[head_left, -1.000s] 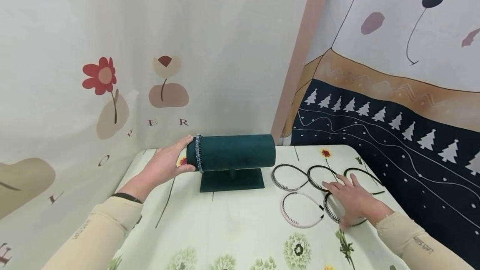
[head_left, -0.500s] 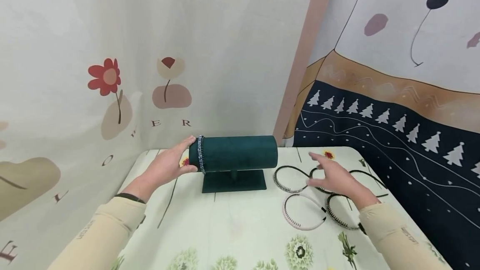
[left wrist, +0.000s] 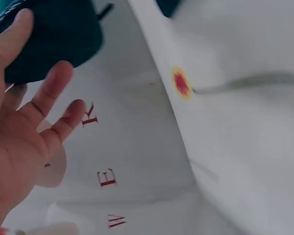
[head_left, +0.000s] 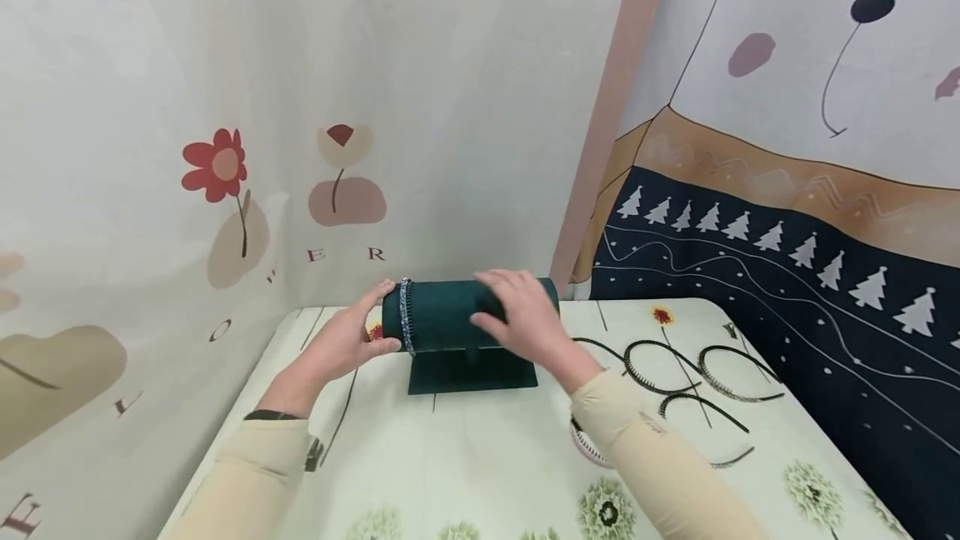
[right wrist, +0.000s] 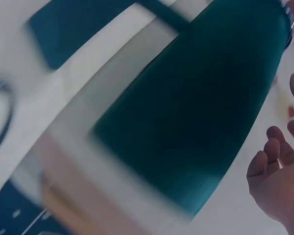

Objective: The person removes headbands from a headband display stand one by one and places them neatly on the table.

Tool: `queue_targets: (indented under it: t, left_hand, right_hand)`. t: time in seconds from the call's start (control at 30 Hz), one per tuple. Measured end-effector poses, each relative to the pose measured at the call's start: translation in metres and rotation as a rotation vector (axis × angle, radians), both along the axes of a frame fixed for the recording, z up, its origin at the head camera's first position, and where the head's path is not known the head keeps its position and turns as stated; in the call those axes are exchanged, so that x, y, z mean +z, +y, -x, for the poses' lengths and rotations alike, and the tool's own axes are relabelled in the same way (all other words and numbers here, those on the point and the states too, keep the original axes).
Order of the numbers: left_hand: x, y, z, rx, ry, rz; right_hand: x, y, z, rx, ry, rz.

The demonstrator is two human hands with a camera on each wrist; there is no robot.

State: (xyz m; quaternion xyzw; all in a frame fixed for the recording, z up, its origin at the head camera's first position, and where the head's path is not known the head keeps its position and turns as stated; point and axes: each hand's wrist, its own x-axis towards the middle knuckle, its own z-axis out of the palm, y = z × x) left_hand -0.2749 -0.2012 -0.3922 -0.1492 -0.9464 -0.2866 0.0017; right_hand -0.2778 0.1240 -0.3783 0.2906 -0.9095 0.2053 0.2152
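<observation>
A dark green velvet cylinder display stand (head_left: 442, 307) sits on a flat base (head_left: 472, 373) at the back of the table. Round its left end goes a sparkly toothed headband (head_left: 406, 317). My left hand (head_left: 347, 340) holds that end, thumb on the front and fingers over the top; in the left wrist view the outer fingers (left wrist: 63, 122) stick out past it. My right hand (head_left: 522, 313), holding nothing, is over the cylinder's right half with fingers loosely bent. In the right wrist view its fingers (right wrist: 257, 164) show beside the cylinder, apart from it.
Several toothed headbands, among them a dark one (head_left: 651, 390), lie on the table's right. My right sleeve (head_left: 652, 448) partly covers a pink headband (head_left: 590, 447). Printed curtains (head_left: 480, 107) hang close behind the table (head_left: 450, 457) and along its right side.
My right hand has moved left and away from the headbands on the table, to the front of the cylinder. The left hand has stayed at the cylinder's left end.
</observation>
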Motion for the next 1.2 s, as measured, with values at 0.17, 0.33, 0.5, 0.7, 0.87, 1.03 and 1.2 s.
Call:
queue_targets:
  t: [0.17,0.33,0.5,0.7,0.87,1.03,1.2]
  left_hand:
    - [-0.005,-0.001,0.0,0.009,-0.047,-0.111]
    - [-0.009,0.0,0.001,0.013,-0.026,-0.252]
    - [-0.016,0.009,0.0,0.036,-0.008,-0.418]
    - [-0.026,0.018,0.001,0.064,0.001,-0.515]
    - [-0.033,0.016,0.001,0.066,0.02,-0.534]
    - [-0.034,0.015,0.001,0.056,0.022,-0.544]
    - [-0.035,0.014,0.001,0.051,0.006,-0.562]
  right_hand:
    - [0.004,-0.047,0.001,0.028,0.027,-0.147]
    - [0.003,-0.073,0.007,-0.003,0.063,-0.274]
    - [0.002,-0.087,0.009,-0.039,0.093,-0.371]
    - [-0.003,-0.098,0.008,-0.114,0.142,-0.424]
    - [-0.003,-0.106,0.006,-0.151,0.141,-0.437]
    - [-0.001,-0.103,0.005,-0.177,0.112,-0.431]
    - [0.001,-0.094,0.004,-0.176,0.088,-0.415]
